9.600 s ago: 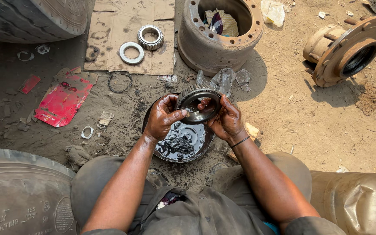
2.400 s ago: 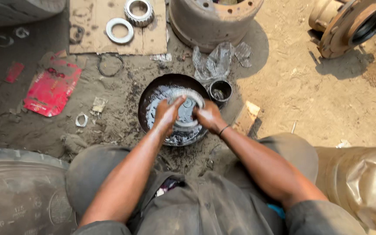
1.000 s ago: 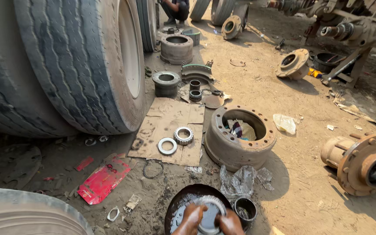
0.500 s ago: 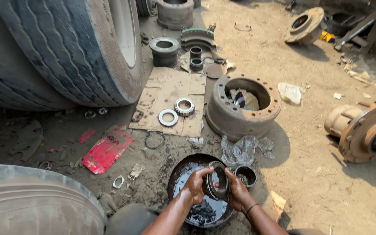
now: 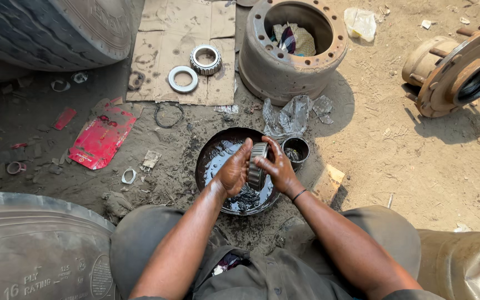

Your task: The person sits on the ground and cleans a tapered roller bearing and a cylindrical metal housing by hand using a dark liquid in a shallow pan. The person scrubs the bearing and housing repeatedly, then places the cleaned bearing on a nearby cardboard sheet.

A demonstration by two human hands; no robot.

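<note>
In the head view the left hand and right hand press together from both sides on a roller bearing held on edge between their palms, above a dark pan of black liquid, a small cup just beyond the right hand

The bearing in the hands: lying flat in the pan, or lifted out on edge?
Lifted, on edge. The bearing stands upright between the left hand and right hand, above the dark liquid in the pan.

Roller bearing upright between left hand and right hand, above oily pan.
</note>
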